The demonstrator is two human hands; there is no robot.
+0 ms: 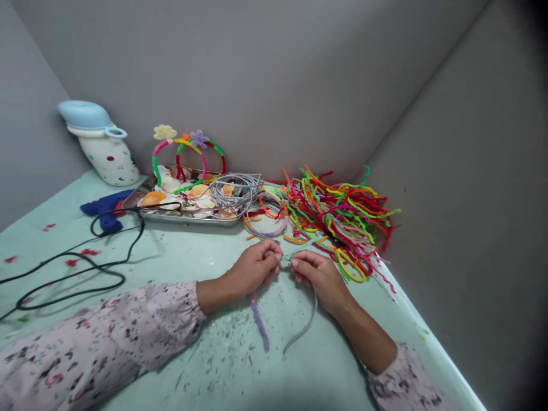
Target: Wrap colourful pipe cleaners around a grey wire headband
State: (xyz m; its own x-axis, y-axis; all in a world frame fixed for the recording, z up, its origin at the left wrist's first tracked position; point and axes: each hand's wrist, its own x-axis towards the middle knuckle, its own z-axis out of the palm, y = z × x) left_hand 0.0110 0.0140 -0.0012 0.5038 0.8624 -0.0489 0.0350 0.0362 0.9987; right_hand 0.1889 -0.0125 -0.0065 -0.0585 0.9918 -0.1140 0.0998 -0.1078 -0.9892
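My left hand [259, 264] and my right hand [320, 275] are close together over the table, both with fingers pinched. Between their fingertips runs a mint-green pipe cleaner [287, 258], and its loose end rises past my right hand. Below my right hand hangs a bare grey wire [315, 314], curving toward me. A fuzzy purple and pink length [259, 322] hangs under my left hand; it appears to be pipe cleaner wound on the same wire, though my fingers hide the join.
Behind my hands, a metal tray [201, 220] holds shells, a grey wire coil [237, 191] and decorated hoops [180, 142]. A pile of coloured pipe cleaners [342, 211] lies right. At left are a blue glue gun [107, 208], its black cord [85, 257] and a bottle [107, 154].
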